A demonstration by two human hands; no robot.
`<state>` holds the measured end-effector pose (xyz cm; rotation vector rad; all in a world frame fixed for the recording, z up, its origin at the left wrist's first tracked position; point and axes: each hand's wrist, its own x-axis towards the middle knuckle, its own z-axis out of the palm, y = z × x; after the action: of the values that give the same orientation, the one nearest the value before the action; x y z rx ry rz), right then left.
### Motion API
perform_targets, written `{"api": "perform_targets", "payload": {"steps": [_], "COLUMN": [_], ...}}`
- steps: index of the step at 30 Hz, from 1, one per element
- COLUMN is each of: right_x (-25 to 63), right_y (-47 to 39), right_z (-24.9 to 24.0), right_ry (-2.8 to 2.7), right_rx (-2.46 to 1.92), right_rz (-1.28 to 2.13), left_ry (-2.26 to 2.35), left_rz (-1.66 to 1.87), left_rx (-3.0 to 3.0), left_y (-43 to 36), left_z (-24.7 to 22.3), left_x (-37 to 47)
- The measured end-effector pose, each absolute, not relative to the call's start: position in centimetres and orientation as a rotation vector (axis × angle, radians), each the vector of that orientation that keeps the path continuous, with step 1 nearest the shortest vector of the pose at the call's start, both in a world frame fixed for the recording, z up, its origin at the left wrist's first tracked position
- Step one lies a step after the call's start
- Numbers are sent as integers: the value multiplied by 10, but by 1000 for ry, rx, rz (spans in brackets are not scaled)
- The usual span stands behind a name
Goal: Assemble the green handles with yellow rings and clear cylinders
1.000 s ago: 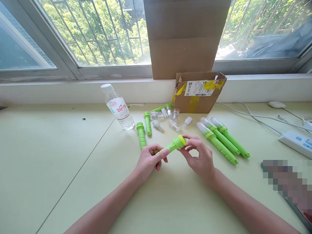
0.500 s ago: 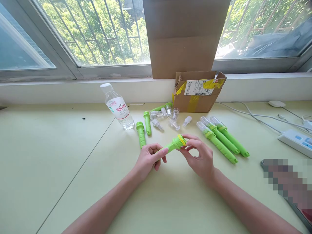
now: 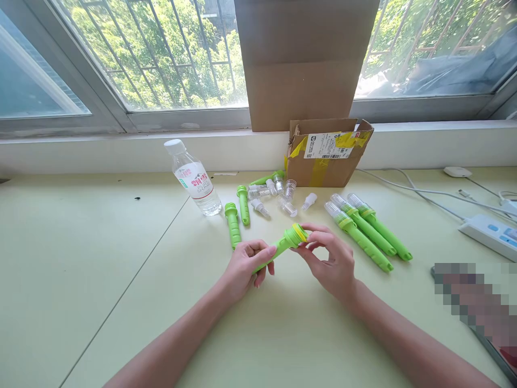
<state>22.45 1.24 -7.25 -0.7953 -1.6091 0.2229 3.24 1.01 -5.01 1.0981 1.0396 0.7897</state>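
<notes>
My left hand (image 3: 246, 268) is closed round a green plastic handle (image 3: 283, 242), which slants up to the right above the table. A yellow ring (image 3: 299, 233) sits at the handle's wide collar end. Thumb and fingers of my right hand (image 3: 332, 261) pinch that ring at its right edge. Just beyond my left hand lie a ribbed green handle (image 3: 233, 223) and a second one (image 3: 243, 206). Further back are several clear caps (image 3: 287, 206) and white-tipped pieces (image 3: 309, 201). To the right, three green handles with clear caps (image 3: 365, 231) lie side by side.
A water bottle (image 3: 196, 180) stands at the back left. Against the window wall is an open cardboard box (image 3: 327, 167), with a brown cardboard sheet (image 3: 302, 91) behind it. Cables and a power strip (image 3: 490, 234) lie at right, near a blurred phone-like object (image 3: 484, 334).
The handle has shifted slightly in my left hand, and its lower part now shows between the fingers. My right hand stays at the yellow ring. The view has moved a little.
</notes>
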Motion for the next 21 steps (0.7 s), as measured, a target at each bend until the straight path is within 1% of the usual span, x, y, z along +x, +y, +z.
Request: {"api": "perform_targets", "payload": {"steps": [10,21], "right_x": [222,221], "right_y": [9,10], "right_z": [-67,-72], "right_ry": [-1595,-1561], "right_rx": [-799,-826], "right_rz": [268,305], "left_ry": [1024,1096], "left_rz": [724,783], "left_rx": [1128,1208], "left_y": [10,8], "left_z": [-48,-50], "left_x": [31,35]}}
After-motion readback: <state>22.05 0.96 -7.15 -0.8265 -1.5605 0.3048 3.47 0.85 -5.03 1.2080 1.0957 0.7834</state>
